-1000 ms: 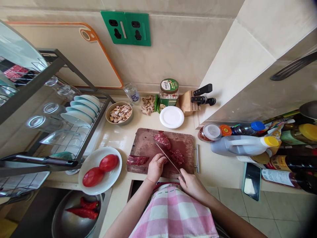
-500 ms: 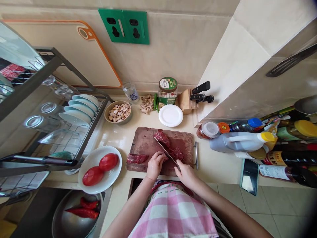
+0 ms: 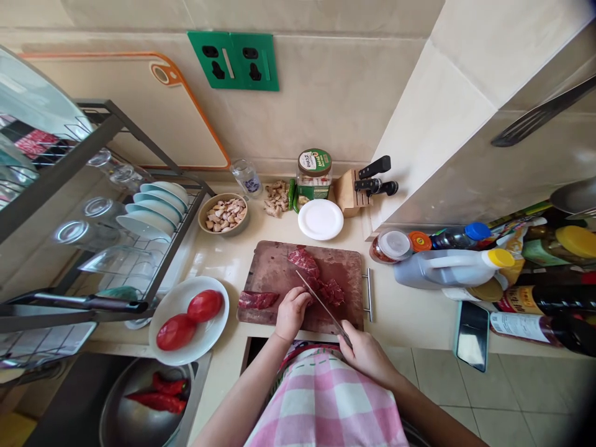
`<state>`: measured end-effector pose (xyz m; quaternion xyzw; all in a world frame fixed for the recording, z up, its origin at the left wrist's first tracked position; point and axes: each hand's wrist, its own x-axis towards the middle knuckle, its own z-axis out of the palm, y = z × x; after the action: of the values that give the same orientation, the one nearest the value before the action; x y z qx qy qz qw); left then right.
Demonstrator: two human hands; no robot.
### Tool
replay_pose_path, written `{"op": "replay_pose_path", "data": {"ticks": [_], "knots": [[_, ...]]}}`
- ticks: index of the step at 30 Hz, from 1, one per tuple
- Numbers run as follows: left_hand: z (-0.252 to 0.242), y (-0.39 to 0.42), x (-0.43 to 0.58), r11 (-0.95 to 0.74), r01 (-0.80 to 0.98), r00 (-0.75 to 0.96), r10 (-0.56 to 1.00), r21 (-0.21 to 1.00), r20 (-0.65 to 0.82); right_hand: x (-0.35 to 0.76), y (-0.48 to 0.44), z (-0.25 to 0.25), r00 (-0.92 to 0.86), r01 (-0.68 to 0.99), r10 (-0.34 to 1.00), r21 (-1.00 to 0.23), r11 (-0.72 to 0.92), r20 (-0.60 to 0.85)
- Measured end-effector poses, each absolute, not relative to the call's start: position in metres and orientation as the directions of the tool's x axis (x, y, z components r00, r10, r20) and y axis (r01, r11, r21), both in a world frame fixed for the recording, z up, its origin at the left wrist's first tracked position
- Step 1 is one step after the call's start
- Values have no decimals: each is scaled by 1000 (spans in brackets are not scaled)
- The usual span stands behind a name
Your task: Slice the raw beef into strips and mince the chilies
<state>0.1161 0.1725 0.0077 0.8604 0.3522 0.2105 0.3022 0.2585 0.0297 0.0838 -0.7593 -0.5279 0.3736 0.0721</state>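
Note:
A knife (image 3: 326,308) is gripped in my right hand (image 3: 367,355), its blade slanting up and left over the cutting board (image 3: 344,264). My left hand (image 3: 292,312) has its fingers curled on a piece of meat, mostly hidden beneath them, right beside the blade. Cut red meat (image 3: 331,291) lies to the right of the knife. A larger meat piece (image 3: 303,261) rests beyond the blade tip, and a separate strip of meat (image 3: 257,300) sits at the board's left edge.
Left of the board stand a plate (image 3: 216,329) with two tomatoes (image 3: 205,305) and a bowl of garlic (image 3: 246,217). A white plate (image 3: 320,219), knife block (image 3: 348,194) and ginger (image 3: 276,198) are behind. Bottles, a jug (image 3: 444,268) and a phone (image 3: 472,335) lie right.
My right hand has drawn the knife back toward me and slightly right. My left hand stays in nearly the same place on the meat.

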Motion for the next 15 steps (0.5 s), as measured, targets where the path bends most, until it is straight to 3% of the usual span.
{"op": "replay_pose_path", "data": {"ticks": [7, 12, 15], "knots": [[11, 173, 118, -528, 481, 636, 760, 700, 135, 255, 49, 82, 177, 790, 868, -459, -406, -464], [9, 173, 119, -534, 469, 648, 749, 703, 136, 257, 41, 81, 156, 806, 819, -408, -428, -552], [8, 173, 118, -522, 474, 636, 760, 709, 135, 255, 46, 79, 162, 798, 833, -425, -426, -529]]}}
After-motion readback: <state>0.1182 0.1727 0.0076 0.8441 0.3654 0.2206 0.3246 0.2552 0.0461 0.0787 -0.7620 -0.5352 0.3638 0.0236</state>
